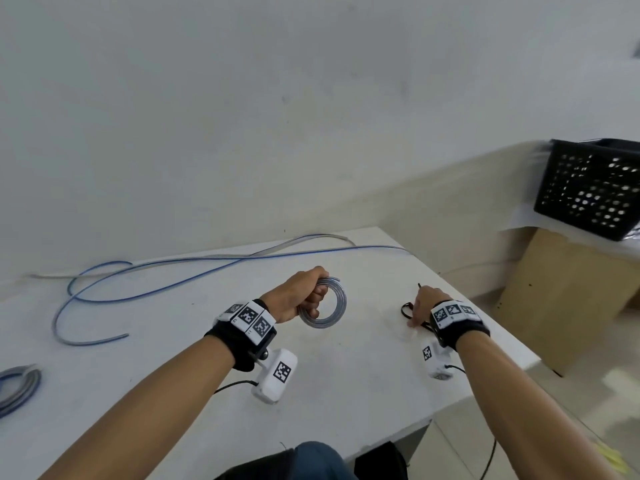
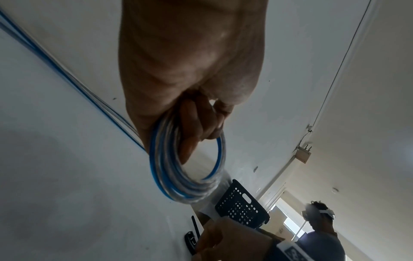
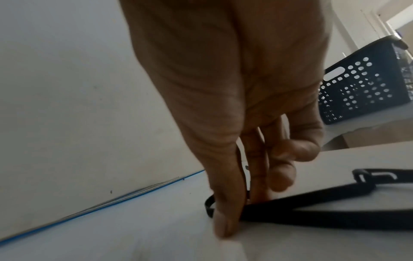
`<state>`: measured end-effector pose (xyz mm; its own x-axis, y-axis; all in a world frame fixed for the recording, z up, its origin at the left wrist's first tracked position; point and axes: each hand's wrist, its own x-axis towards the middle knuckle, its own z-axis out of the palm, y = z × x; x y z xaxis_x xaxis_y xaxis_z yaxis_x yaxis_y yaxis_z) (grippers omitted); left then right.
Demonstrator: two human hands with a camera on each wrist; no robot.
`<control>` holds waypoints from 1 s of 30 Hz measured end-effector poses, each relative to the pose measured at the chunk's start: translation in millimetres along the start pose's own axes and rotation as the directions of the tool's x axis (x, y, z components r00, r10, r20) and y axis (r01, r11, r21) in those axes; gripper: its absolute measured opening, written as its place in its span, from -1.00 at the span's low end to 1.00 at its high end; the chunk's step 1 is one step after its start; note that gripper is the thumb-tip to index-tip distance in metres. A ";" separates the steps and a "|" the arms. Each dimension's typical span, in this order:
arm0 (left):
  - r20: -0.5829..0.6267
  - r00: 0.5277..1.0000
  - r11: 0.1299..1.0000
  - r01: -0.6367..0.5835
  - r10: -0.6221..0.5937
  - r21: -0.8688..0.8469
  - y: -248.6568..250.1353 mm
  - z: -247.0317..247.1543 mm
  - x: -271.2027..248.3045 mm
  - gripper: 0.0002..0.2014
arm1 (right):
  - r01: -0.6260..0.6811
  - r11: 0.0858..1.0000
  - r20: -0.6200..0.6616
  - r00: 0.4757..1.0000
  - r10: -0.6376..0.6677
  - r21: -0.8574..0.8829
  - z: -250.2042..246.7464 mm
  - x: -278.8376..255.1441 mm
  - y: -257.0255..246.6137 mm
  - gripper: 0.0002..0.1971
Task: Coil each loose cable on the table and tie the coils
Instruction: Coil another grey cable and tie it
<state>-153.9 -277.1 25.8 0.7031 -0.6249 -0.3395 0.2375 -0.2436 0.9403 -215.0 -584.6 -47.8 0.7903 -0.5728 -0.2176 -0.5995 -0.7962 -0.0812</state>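
Observation:
My left hand (image 1: 304,296) (image 2: 190,79) grips a small coil of blue-and-clear cable (image 1: 323,324) (image 2: 165,176), held upright just above the white table (image 1: 346,382) with fingers curled through the ring. To the right, my right hand (image 1: 424,303) (image 3: 223,106) reaches down onto black cable ties (image 1: 406,308) (image 3: 312,217) lying on the table. Thumb and forefinger pinch one tie at the tabletop. A long loose blue-grey cable (image 1: 156,268) snakes across the far left of the table.
Another wound grey-blue coil (image 1: 17,386) lies at the table's left edge. A black perforated basket (image 1: 592,188) (image 3: 357,88) stands on a cardboard box (image 1: 561,299) beyond the right table edge. A wall runs close behind the table. Another person (image 2: 319,234) stands farther off.

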 end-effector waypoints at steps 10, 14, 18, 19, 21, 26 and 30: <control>0.000 0.999 0.996 -0.044 0.044 -0.079 6.0 -23.9 -9.6 -0.54 | 0.066 0.995 -0.094 0.994 -0.058 0.079 -29.2 2.5 -40.0 -0.69; -0.030 0.998 0.995 -0.055 0.053 -0.080 4.4 -28.1 -8.5 -0.55 | 0.094 0.992 -0.145 0.986 -0.081 0.086 -37.4 -0.5 -43.7 -0.88; -0.076 0.994 0.993 -0.081 0.074 -0.085 2.9 -28.6 -5.9 -0.54 | 0.136 0.978 -0.202 0.974 -0.103 0.156 -44.3 -4.6 -47.4 -0.86; -0.094 0.993 0.993 -0.085 0.077 -0.087 2.5 -28.9 -4.5 -0.53 | 0.149 0.971 -0.238 0.966 -0.102 0.186 -46.7 -5.8 -50.0 -0.83; -0.129 0.988 0.991 -0.095 0.082 -0.098 1.0 -31.0 -3.4 -0.52 | 0.193 0.944 -0.304 0.947 -0.106 0.269 -55.2 -11.2 -60.0 -0.81; -0.199 0.974 0.981 -0.136 0.108 -0.136 -0.2 -41.2 -2.1 -0.58 | 0.404 0.788 -0.466 0.868 -0.171 0.464 -83.8 -29.3 -98.3 -0.88; -0.245 0.962 0.973 -0.164 0.121 -0.162 -2.4 -58.8 -6.4 -0.59 | 0.517 0.355 -0.445 0.854 -0.269 0.778 -94.2 -46.7 -142.5 -0.93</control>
<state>-119.5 -228.9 27.1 0.8692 -0.4489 -0.2072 0.2249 -0.0144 0.9743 -154.5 -462.7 65.6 0.8925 -0.3622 0.2690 0.0972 -0.4279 -0.8986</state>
